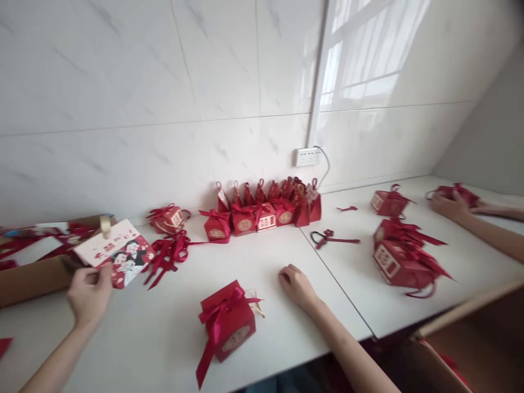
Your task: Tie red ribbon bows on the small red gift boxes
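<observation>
My left hand (90,295) pinches the lower edge of a red and white card (117,252) with a printed couple on it, held up near a cardboard box at the left. My right hand (298,286) rests on the white table, its fingers curled in; nothing shows in it. Between my hands, nearer the table's front edge, sits a red gift box (231,322) tied with a dark pink ribbon bow. Behind the card lies a heap of loose red ribbons (170,256).
A row of red boxes (266,217) lines the wall. More red boxes (405,265) stand at the right, with another person's hands (452,206) on one beyond. Open cardboard boxes are at the left (36,281) and lower right (470,308). A ribbon loop (327,238) lies mid-table.
</observation>
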`<state>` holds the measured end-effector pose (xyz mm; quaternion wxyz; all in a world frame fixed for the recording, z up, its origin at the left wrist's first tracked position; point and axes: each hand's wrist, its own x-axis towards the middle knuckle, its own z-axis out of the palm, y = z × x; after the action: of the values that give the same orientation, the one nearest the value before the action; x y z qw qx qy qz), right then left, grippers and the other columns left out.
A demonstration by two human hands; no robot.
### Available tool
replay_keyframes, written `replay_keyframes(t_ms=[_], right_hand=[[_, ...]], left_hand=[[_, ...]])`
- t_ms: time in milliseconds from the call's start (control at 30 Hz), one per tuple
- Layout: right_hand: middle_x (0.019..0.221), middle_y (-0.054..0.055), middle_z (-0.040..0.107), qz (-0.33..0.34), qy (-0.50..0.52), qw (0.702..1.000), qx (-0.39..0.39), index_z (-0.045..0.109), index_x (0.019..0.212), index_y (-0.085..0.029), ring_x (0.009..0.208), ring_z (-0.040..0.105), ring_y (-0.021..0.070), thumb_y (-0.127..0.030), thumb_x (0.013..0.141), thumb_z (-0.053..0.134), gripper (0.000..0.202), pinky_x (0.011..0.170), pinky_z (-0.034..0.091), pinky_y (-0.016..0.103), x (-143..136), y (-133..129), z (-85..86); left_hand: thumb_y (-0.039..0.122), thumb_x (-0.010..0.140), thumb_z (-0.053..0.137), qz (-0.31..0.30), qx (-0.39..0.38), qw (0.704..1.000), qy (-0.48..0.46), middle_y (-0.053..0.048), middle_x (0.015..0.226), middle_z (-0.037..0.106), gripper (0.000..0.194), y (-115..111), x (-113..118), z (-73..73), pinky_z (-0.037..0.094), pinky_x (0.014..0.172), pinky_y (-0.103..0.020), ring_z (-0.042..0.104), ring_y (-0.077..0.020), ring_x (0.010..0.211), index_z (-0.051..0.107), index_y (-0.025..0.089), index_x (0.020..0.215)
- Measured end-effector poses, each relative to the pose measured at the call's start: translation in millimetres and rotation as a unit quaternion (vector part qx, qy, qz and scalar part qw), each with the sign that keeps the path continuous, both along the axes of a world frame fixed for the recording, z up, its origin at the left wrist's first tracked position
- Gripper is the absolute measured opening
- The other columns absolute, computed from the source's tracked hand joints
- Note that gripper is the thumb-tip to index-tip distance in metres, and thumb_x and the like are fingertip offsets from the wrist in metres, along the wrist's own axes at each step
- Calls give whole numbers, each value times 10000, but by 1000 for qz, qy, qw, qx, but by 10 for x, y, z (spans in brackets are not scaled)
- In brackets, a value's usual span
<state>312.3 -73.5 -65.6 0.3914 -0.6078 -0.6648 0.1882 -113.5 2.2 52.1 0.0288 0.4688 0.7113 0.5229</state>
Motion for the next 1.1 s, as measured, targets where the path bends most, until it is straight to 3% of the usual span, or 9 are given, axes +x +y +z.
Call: replay_keyframes(t_ms=[100, 200, 300, 433, 567, 733, 900, 1000, 1100], right_hand=[[930, 103, 601, -2, 31, 999, 14, 604, 930, -183, 823, 623, 216, -331, 833, 515, 197, 730, 522, 359, -11, -17, 131], [1273, 144, 468, 30, 73, 995, 62, 395, 1282, -222, 1137, 531, 241, -496, 766, 614, 624, 845, 511, 359, -68, -75, 411], [1437, 151, 300, 99, 160, 968, 167, 141, 1410, -253, 1301, 373, 277, -593, 649, 696, 1001, 991, 420, 426, -136, -183, 716], [1114, 103, 623, 106, 198, 963, 147, 488, 1189, -219, 995, 617, 269, -536, 724, 642, 583, 826, 524, 407, -28, -388, 868], [888, 83, 700, -195, 156, 959, 136, 578, 962, -190, 789, 649, 258, -562, 660, 641, 484, 690, 541, 370, 490, -683, 743], [1014, 170, 635, -471, 113, 868, 108, 496, 1049, -156, 967, 576, 353, -552, 663, 563, 557, 834, 454, 490, 1283, -1057, 511], [1083, 276, 566, -537, 53, 842, -7, 469, 1183, -65, 1080, 517, 444, -502, 634, 563, 708, 875, 414, 547, 1597, -999, 331], [1182, 439, 413, -537, 31, 842, -49, 321, 1285, 96, 1127, 448, 542, -538, 671, 512, 903, 796, 417, 625, 1652, -817, 393], [1211, 514, 299, -489, -11, 871, -49, 149, 1368, 114, 1134, 382, 616, -620, 731, 423, 1009, 698, 343, 752, 1717, -700, 574]], left_hand=[[591, 650, 516, -24, 87, 995, 29, 1, 674, 555, 345, -184, 481, 179, 506, 776, -530, 616, -285, 741, 433, 258, 689], [572, 690, 534, -220, 119, 967, 48, 7, 728, 598, 329, -366, 1086, 335, 515, 732, -415, 592, -212, 683, 500, 245, 715], [541, 706, 557, -384, 114, 913, 74, 2, 727, 629, 319, -504, 1691, 386, 513, 668, -334, 592, -189, 678, 533, 225, 675], [501, 783, 507, -559, 20, 820, 123, -22, 756, 653, 291, -634, 2201, 333, 517, 692, -300, 620, -202, 743, 575, 226, 720], [422, 844, 475, -587, -10, 794, 156, -41, 1028, 655, 276, -724, 2117, 290, 492, 874, -296, 612, -208, 996, 597, 236, 1007], [479, 816, 494, -476, -15, 874, 95, -32, 994, 664, 281, -772, 1549, 105, 506, 882, -319, 614, -228, 1004, 623, 244, 899], [584, 799, 468, -337, -50, 936, -88, -66, 1056, 652, 399, -841, 1264, -376, 457, 937, -515, 581, -315, 1067, 599, 238, 948], [663, 745, 490, -330, -20, 924, -193, -107, 1191, 587, 579, -1020, 1309, -706, 396, 1008, -530, 520, -326, 1161, 531, 205, 1096], [666, 664, 598, -357, -37, 886, -295, -154, 1322, 484, 755, -1243, 1446, -993, 450, 965, -459, 487, -344, 1201, 436, 193, 1230]])
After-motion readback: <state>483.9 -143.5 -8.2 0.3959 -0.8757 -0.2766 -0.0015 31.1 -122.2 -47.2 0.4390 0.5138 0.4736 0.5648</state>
